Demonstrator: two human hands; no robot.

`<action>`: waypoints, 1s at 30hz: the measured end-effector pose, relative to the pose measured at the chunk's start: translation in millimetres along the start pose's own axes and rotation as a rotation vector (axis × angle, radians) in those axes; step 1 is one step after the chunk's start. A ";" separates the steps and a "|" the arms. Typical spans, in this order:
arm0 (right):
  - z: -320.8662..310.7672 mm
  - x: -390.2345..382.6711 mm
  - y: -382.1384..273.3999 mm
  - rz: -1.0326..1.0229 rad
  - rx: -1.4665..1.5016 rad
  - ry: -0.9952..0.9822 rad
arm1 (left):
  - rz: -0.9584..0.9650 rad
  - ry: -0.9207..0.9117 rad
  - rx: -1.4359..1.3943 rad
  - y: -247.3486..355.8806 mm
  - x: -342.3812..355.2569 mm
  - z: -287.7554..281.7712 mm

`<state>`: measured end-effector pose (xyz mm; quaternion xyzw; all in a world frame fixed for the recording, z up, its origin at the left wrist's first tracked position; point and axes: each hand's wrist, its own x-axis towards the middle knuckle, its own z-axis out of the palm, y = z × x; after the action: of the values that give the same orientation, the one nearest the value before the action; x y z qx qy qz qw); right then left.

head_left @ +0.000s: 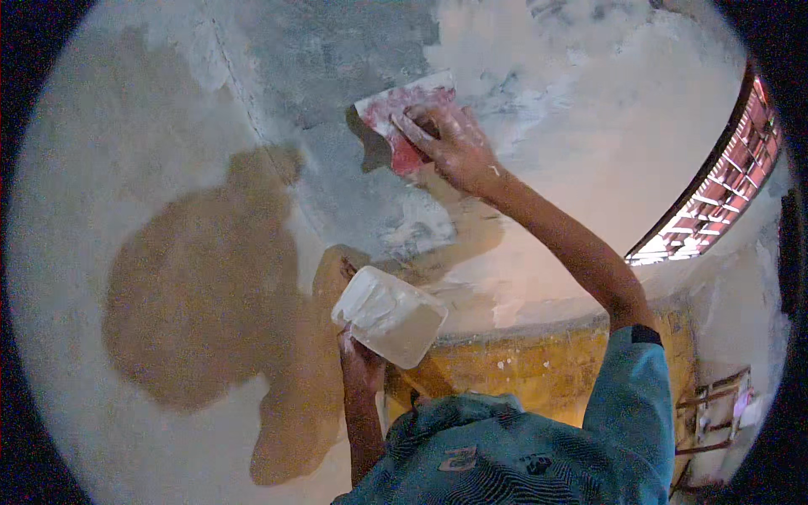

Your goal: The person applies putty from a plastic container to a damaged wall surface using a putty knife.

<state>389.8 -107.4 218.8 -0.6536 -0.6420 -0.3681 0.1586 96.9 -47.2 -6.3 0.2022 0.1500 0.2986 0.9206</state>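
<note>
My right hand (461, 156) is raised against the wall with its fingers closed on a red putty spreader (389, 108). White paste smears the spreader, and its wide pale edge points up and lies at or close to the wall. Lower down, my left hand (360, 358) grips a white plastic tub (400, 318) from its left and underside. The tub is tilted, with paste streaks on its side; what is inside cannot be seen. Behind the spreader the wall (337, 50) is grey, with pale filler (429, 220) spread in uneven patches around it.
A window with a grille (715, 194) curves along the right. Below the pale wall runs a yellow band (522, 370). A wooden frame (715, 412) stands at lower right. A thin crack (240, 93) runs down the wall, and shadows fall on its left part.
</note>
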 end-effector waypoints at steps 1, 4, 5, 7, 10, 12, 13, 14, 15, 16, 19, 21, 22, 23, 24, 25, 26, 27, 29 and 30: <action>15.6 -3.3 -1.2 0.014 -0.020 0.049 | -0.011 0.032 0.007 -0.9 -1.3 -5.4; 60.6 -42.2 -24.3 0.030 0.049 0.059 | -0.022 0.123 0.039 3.0 -10.4 -4.7; 75.6 -59.4 -30.2 0.025 0.058 0.054 | -0.031 0.168 0.071 4.9 -14.0 -2.9; 105.8 -102.7 -32.1 0.011 0.062 -0.148 | -0.041 0.164 0.108 9.4 -19.7 -6.0; 159.4 -172.3 -31.9 0.134 0.361 -0.314 | -0.056 0.143 0.076 12.1 -24.3 -0.3; 151.0 -187.7 -52.6 0.125 0.368 -0.451 | -0.043 0.145 0.005 15.7 -30.2 -9.1; 144.1 -189.5 -59.1 0.012 0.338 -0.364 | -0.054 0.211 0.045 15.2 -31.5 -15.5; 139.7 -188.5 -65.4 -0.100 0.307 -0.275 | -0.066 0.277 0.086 15.6 -33.2 -21.2; 134.0 -187.7 -69.0 -0.135 0.339 -0.191 | -0.063 0.283 0.086 16.9 -35.4 -26.6; 126.2 -178.0 -69.9 -0.133 0.341 -0.193 | -0.076 0.276 0.048 17.0 -37.0 -27.2; 107.9 -139.3 -56.0 0.057 0.526 -0.033 | -0.066 0.230 0.041 23.0 -47.2 5.5; 84.8 -97.3 -49.8 -0.073 0.096 -0.193 | -0.027 0.202 0.073 28.3 -53.7 10.9; 82.0 -87.1 -52.4 -0.071 0.101 -0.193 | -0.016 0.226 0.107 26.9 -51.1 1.6; 81.6 -80.2 -54.8 -0.003 0.035 -0.076 | -0.008 0.249 0.140 24.8 -47.9 -7.9; 82.2 -78.0 -57.9 0.064 -0.031 0.040 | -0.010 0.254 0.142 23.3 -48.0 -16.5; 94.2 -92.4 -58.6 0.104 -0.003 0.066 | -0.035 0.259 0.082 20.4 -47.9 -23.6; 108.8 -112.9 -57.0 0.107 -0.005 0.065 | -0.058 0.263 0.022 19.3 -48.3 -28.1; 124.2 -140.2 -50.9 0.137 0.090 -0.087 | -0.065 0.259 0.022 17.4 -46.0 -30.5; 151.0 -184.5 -53.7 0.103 0.045 -0.095 | -0.073 0.224 0.012 18.4 -49.3 -34.1; 156.4 -199.2 -61.0 0.103 0.052 -0.096 | -0.070 0.230 0.013 20.2 -50.5 -38.0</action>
<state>393.9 -137.3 -40.0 -0.6982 -0.6239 -0.3109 0.1633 32.7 -52.4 -22.3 0.1673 0.2636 0.2866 0.9058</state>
